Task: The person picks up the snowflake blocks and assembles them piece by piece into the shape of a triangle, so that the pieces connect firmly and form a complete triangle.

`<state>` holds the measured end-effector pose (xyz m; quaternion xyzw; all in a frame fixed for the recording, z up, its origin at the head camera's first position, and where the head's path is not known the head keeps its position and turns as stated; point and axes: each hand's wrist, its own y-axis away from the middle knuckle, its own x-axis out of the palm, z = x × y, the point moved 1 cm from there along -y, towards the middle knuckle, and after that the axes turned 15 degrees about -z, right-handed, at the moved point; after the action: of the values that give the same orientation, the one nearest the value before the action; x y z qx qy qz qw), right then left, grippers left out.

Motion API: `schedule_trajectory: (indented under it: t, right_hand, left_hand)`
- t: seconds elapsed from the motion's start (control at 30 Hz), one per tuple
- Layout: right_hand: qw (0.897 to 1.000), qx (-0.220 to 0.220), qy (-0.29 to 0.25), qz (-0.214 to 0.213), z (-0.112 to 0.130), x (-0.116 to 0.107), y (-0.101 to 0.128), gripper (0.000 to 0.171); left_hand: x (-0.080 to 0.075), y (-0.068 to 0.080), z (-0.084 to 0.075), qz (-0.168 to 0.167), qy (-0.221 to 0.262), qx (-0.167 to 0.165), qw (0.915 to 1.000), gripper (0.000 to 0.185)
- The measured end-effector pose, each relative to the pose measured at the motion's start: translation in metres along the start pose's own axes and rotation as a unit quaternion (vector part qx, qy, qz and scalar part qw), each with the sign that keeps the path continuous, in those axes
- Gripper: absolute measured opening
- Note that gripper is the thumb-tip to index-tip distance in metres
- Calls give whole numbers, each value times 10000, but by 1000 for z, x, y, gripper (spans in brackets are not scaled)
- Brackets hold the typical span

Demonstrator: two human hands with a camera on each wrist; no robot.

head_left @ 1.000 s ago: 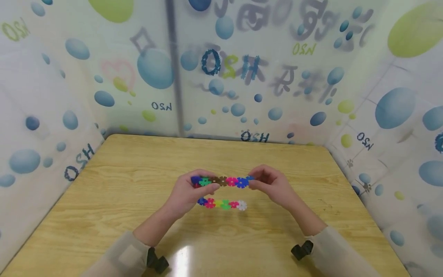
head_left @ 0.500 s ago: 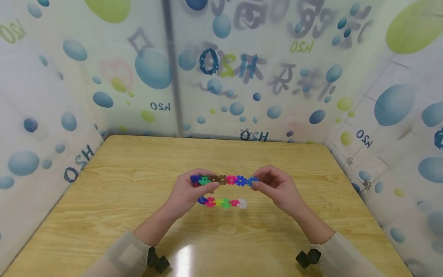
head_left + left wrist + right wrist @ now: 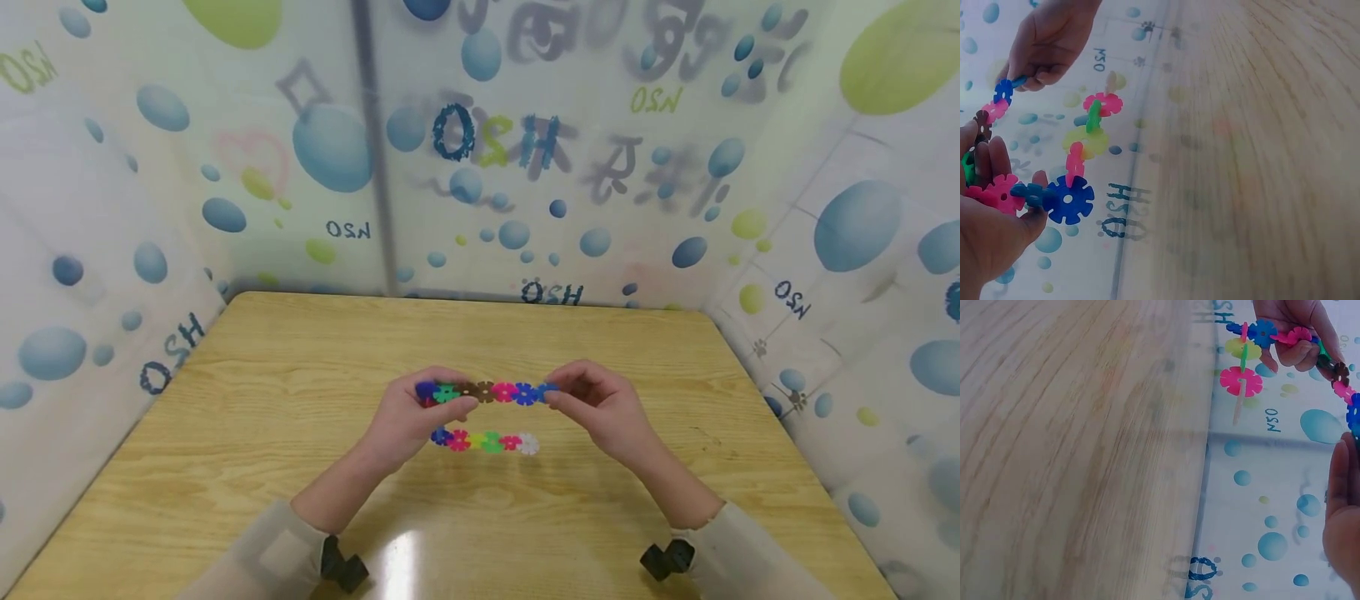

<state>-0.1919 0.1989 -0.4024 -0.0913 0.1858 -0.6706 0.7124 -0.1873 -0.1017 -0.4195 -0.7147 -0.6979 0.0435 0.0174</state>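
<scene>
A chain of interlocking plastic snowflake discs [image 3: 504, 392] is held above the table, bent into a shape open on the right. My left hand [image 3: 405, 412] grips its upper row near the brown discs, thumb in front. My right hand [image 3: 603, 398] pinches the blue end disc [image 3: 547, 392] between thumb and fingers. The lower row hangs free and ends in a white disc [image 3: 528, 443]. In the left wrist view, pink and blue discs [image 3: 1067, 200] run past the left fingers. The right wrist view shows a pink disc [image 3: 1241, 382] on the hanging part.
The wooden table [image 3: 300, 350] lies under both hands, its back edge against a printed curtain [image 3: 480, 233]. Curtain walls also stand at the left and right. A black wrist camera mount [image 3: 343, 565] sits on the left cuff, with another [image 3: 667, 558] on the right.
My right hand has shifted slightly to the right, and more of the blue end disc shows at its fingertips. The left hand has stayed almost in place.
</scene>
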Motion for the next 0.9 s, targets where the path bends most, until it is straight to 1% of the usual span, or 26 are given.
schedule_trajectory:
  t: [0.23, 0.47, 0.6, 0.8, 0.9]
  right_hand:
    - [9993, -92, -315, -205, -1, 4, 3, 15]
    - [9959, -258, -827, -267, -4, 7, 4, 11]
    - [9946, -365, -938, -260, -5, 8, 4, 12]
    - [9921, -372, -1159, -301, -2, 9, 4, 15]
    - [9918, -402, -1166, -327, -1, 9, 4, 18]
  left_hand:
    - [1, 1, 1, -23, 25, 2, 10000, 28]
    - [2, 3, 1, -61, 6, -12, 10000, 27]
    - [2, 3, 1, -76, 13, -31, 10000, 27]
    - [3, 3, 3, -65, -61, -99, 9999, 28]
    - [4, 3, 4, -71, -57, -83, 9999, 27]
